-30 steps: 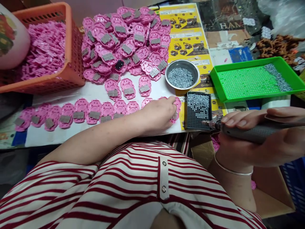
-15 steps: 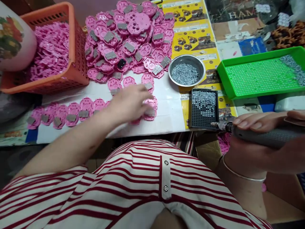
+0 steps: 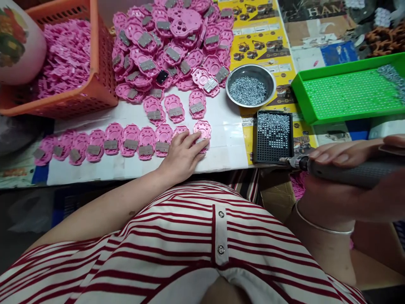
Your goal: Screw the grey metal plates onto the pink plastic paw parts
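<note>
My left hand (image 3: pixel 184 155) lies with its fingers spread over the right end of a row of pink plastic casings (image 3: pixel 146 139). Its fingertips touch the end casing (image 3: pixel 201 126), partly covering the grey plate there. Several casings in the row carry a grey rectangular plate at their near end. On the right, my right hand (image 3: pixel 348 185) is wrapped round a grey electric screwdriver (image 3: pixel 357 172) held level, pointing left. The driver's bit is at the near right corner of a black perforated tray (image 3: pixel 272 155) part filled with small screws.
A steel bowl of screws (image 3: pixel 249 86) stands behind the black tray. A green tray (image 3: pixel 341 95) lies at the right. At the back is a heap of pink casings (image 3: pixel 172 52); an orange basket (image 3: pixel 106 69) of pink parts stands left. Three casings (image 3: pixel 174 108) lie between heap and row.
My left hand has moved towards me from above the casings and now lies spread on the row's right end. The screwdriver stays in my right hand. The view has shifted slightly.
</note>
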Demonstrator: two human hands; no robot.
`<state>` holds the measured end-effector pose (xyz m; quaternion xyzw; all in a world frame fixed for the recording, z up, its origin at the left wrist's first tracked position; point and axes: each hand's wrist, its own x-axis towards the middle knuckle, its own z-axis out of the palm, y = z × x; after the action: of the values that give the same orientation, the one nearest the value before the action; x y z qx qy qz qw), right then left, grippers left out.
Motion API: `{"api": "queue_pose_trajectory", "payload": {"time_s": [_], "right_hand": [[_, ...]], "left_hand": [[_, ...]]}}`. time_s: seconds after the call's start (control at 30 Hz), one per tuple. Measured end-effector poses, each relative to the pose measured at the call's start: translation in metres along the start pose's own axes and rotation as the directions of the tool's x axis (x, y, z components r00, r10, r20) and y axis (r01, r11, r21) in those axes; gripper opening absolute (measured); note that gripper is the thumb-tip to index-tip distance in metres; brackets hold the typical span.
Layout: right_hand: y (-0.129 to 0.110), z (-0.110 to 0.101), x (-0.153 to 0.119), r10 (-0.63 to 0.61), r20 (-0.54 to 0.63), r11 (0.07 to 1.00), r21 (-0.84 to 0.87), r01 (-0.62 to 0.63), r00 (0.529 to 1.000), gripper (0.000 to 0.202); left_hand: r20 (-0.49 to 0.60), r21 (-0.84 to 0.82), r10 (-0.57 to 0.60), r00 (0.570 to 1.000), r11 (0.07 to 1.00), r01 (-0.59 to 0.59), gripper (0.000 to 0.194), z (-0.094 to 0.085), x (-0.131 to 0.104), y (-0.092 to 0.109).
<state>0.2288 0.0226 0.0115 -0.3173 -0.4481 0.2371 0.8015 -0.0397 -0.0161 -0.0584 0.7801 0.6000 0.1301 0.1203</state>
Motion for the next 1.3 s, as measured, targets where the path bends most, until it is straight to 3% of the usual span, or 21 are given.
{"api": "queue_pose_trajectory", "payload": {"time_s": [0.23, 0.5, 0.73, 1.07, 1.3], "right_hand": [[0.012, 0.0, 0.004, -0.087, 0.088, 0.994, 0.076, 0.081, 0.992, 0.017], [0.03, -0.003, 0.008, -0.158, 0.145, 0.984, -0.06, 0.168, 0.977, 0.026], [0.041, -0.004, 0.004, -0.121, 0.157, 0.976, -0.161, 0.146, 0.98, 0.039], [0.049, -0.006, 0.004, -0.095, 0.186, 0.991, -0.08, 0.111, 0.978, 0.027], [0.049, -0.003, 0.004, -0.111, 0.171, 0.984, -0.122, 0.133, 0.979, 0.026]], "left_hand": [[-0.12, -0.084, 0.129, 0.984, 0.987, -0.139, 0.036, 0.018, 0.003, -0.001], [-0.07, -0.113, 0.278, 0.958, 0.952, -0.285, 0.034, 0.032, 0.034, 0.034], [-0.066, -0.017, 0.292, 0.954, 0.956, -0.294, 0.036, 0.026, 0.045, 0.056], [-0.055, 0.034, 0.309, 0.949, 0.951, -0.308, 0.036, 0.022, 0.043, 0.056], [-0.046, 0.015, 0.304, 0.952, 0.953, -0.303, 0.037, 0.021, 0.043, 0.057]]}}
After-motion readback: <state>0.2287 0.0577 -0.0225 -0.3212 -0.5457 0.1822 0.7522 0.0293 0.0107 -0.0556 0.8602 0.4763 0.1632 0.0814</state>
